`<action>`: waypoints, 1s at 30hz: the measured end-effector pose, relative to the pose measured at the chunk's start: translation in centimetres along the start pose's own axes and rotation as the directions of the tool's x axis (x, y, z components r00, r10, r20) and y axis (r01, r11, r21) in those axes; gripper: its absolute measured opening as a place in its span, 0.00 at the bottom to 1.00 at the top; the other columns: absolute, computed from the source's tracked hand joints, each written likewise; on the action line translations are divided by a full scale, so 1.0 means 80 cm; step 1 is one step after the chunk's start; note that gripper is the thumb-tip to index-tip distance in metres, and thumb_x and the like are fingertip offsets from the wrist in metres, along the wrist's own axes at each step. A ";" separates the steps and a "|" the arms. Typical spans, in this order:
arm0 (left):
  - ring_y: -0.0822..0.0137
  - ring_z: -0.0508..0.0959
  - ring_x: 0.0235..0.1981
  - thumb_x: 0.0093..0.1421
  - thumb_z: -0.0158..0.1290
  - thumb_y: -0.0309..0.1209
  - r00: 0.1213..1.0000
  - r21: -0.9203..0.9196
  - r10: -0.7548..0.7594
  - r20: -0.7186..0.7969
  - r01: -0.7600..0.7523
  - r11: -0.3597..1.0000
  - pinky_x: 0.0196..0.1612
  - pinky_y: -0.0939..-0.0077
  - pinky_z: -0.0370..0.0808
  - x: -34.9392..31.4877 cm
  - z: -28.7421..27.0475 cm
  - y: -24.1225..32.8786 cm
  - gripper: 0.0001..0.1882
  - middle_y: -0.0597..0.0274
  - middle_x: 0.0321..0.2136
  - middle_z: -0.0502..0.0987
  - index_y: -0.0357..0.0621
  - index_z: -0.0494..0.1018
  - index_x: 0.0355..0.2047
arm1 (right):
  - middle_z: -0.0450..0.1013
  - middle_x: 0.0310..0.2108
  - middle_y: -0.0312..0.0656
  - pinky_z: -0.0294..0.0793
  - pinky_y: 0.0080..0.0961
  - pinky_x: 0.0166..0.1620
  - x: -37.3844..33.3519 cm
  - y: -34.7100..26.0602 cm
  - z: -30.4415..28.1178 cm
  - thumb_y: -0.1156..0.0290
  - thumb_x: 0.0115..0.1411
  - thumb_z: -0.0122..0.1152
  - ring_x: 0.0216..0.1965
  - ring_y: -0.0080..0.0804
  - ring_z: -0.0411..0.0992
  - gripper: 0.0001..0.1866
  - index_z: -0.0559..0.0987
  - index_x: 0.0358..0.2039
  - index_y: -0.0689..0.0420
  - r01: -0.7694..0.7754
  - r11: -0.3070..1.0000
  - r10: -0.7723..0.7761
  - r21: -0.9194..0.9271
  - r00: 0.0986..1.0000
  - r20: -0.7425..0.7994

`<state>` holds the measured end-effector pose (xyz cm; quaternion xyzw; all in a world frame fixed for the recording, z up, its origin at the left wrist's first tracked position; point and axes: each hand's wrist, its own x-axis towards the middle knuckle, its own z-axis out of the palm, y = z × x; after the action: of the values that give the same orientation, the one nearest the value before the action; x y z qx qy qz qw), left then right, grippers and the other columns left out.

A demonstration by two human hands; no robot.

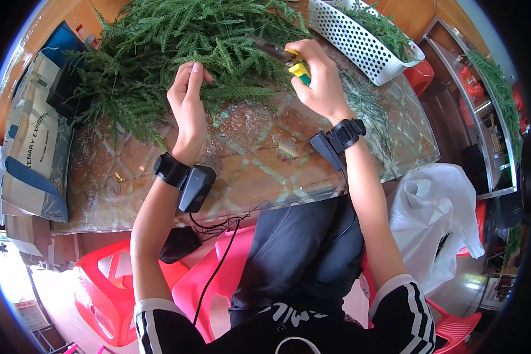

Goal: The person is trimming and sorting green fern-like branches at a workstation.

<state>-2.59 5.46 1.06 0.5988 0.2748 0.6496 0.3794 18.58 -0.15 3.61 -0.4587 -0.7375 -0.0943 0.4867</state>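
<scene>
My right hand (320, 82) is wrapped round the yellow and green handles of pruning shears (300, 69). Their dark blades point up and left over the pile of green artificial-looking sprigs (159, 35) at the far side of the table. Left of the shears, my left hand (187, 103) is at the near edge of that pile with its fingers curled together. Whatever lies between those fingertips, if anything, I cannot make out. Both wrists carry black straps with small black boxes.
Clear plastic covers the patterned table (259, 171), strewn with small clippings. A white perforated basket (360, 44) holding more greenery stands far right. A paper bag (35, 135) stands left. White plastic bag (433, 218) hangs by the right edge; pink-red chairs (103, 295) are below.
</scene>
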 end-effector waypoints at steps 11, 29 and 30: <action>0.77 0.58 0.25 0.62 0.44 0.34 0.985 0.074 0.137 -0.107 -0.129 0.989 0.30 0.83 0.56 -0.005 0.004 0.006 0.15 0.69 0.24 0.64 0.36 0.68 0.22 | 0.71 0.32 0.44 0.71 0.30 0.36 -0.003 -0.005 -0.004 0.79 0.43 0.53 0.33 0.43 0.72 0.17 0.69 0.37 0.58 -0.161 0.981 0.185 -0.112 0.949 0.256; 0.75 0.63 0.21 0.59 0.46 0.28 0.980 0.250 0.095 0.175 -0.137 0.959 0.25 0.84 0.60 -0.020 0.007 0.020 0.10 0.65 0.21 0.67 0.34 0.68 0.23 | 0.68 0.35 0.44 0.70 0.32 0.40 0.000 -0.009 0.001 0.85 0.38 0.54 0.37 0.45 0.69 0.21 0.69 0.37 0.58 0.108 0.994 -0.108 -0.006 0.994 0.026; 0.74 0.64 0.21 0.58 0.48 0.26 0.963 0.308 0.167 0.213 -0.228 0.924 0.24 0.84 0.60 -0.021 0.007 0.020 0.08 0.63 0.22 0.69 0.33 0.68 0.24 | 0.68 0.35 0.44 0.70 0.32 0.40 0.000 -0.011 0.002 0.85 0.38 0.54 0.37 0.45 0.69 0.21 0.69 0.37 0.58 0.104 0.995 -0.104 -0.007 0.994 0.024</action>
<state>-2.27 3.15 1.45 0.7355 0.2815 0.5717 0.2301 17.85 -0.53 3.81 -0.4228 -0.7658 -0.1170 0.4703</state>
